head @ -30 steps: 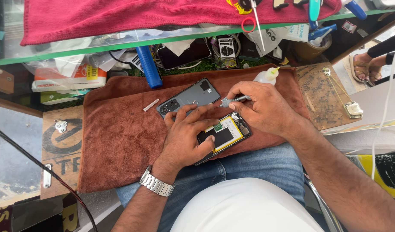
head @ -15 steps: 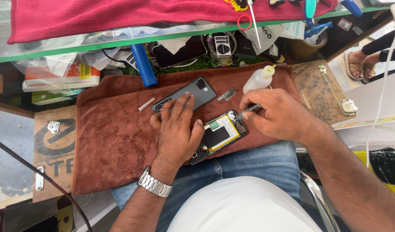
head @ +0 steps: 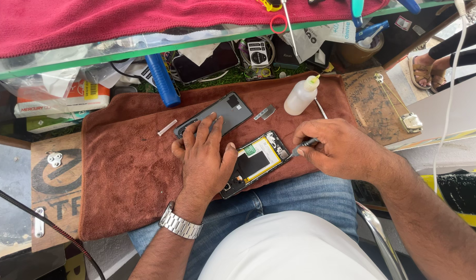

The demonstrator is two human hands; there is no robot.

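Head: left hand (head: 204, 155) flat on opened phone (head: 256, 162); right hand (head: 337, 148) pinches tool (head: 301, 147).

Plenty of bare brown towel (head: 124, 171) toward its left edge, nothing in the way there. The far edge is crowded: blue handle (head: 162, 80), grey back cover (head: 222, 113), small metal bracket (head: 266, 112) and white squeeze bottle (head: 301, 96), with only narrow gaps between them.
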